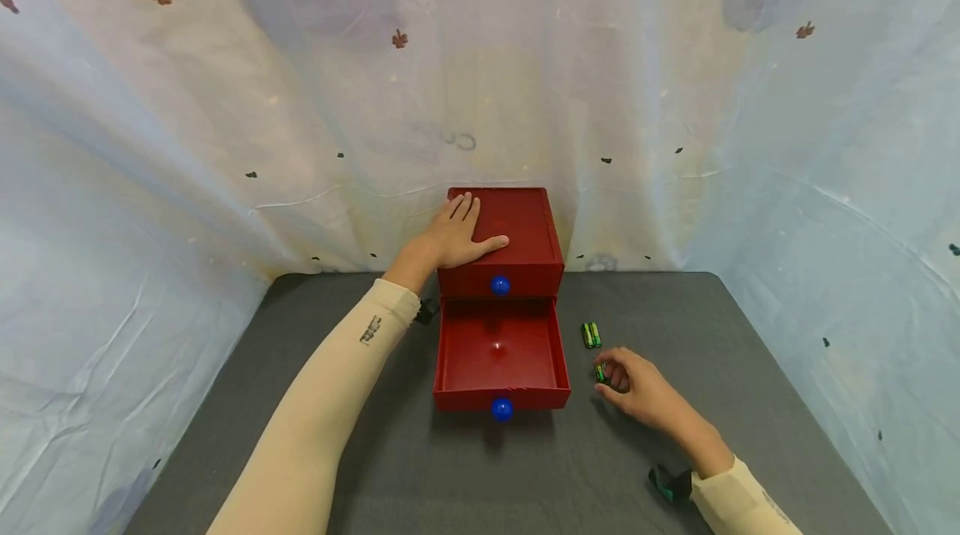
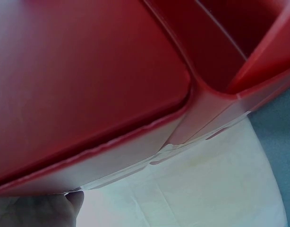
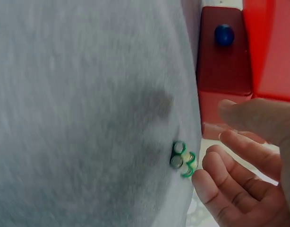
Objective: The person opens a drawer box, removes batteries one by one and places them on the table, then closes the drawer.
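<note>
My left hand (image 1: pixel 453 237) rests with spread fingers on top of a red drawer box (image 1: pixel 525 222) with blue knobs. In the left wrist view only part of that hand (image 2: pixel 38 210) shows, at the lower left beside the box. The lower drawer (image 1: pixel 495 352) is pulled out. To its right, a pair of green batteries (image 1: pixel 591 335) lies on the table, with another green battery group (image 1: pixel 600 372) nearer my right hand (image 1: pixel 633 385). That hand hovers with parted thumb and loosely bent fingers. In the right wrist view the batteries (image 3: pixel 179 153) lie beyond its fingertips, outside its grasp.
A grey cloth-covered table (image 1: pixel 600 468) carries the box near its back edge. Pale patterned sheets (image 1: pixel 495 102) hang behind and at both sides. A blue knob (image 1: pixel 502 410) sticks out from the open drawer's front.
</note>
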{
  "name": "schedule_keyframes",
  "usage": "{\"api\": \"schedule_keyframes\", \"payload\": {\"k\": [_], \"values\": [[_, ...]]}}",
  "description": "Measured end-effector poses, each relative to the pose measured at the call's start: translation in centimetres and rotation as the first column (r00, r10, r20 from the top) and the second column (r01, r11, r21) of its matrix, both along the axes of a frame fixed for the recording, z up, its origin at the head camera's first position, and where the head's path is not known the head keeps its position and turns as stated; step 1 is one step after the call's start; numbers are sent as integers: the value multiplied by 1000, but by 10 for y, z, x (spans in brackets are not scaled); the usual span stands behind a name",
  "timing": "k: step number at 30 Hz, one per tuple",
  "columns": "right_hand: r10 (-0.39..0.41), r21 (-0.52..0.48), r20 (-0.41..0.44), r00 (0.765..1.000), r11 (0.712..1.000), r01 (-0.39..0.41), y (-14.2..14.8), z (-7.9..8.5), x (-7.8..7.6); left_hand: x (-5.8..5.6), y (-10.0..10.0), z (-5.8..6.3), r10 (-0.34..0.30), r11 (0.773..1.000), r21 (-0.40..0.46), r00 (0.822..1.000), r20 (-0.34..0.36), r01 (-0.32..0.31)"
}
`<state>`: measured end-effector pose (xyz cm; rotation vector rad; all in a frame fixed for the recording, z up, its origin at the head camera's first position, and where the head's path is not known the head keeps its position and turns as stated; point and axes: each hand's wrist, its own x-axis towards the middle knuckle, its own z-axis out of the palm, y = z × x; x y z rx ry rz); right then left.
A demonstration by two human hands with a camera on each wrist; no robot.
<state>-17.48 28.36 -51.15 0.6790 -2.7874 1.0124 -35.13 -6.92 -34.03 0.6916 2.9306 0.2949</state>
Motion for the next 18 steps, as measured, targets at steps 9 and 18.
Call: {"api": "schedule_keyframes", "payload": {"k": [9,18], "values": [[54,-120,25,998,991,-50,-15,3,19,-1,0,0,1,1000,-10,1000,-5,-1],[99,-202,90,991,976,-79,-30,-1,34,0,-1,-1,-6,1000,-7,1000,-12,6]]}}
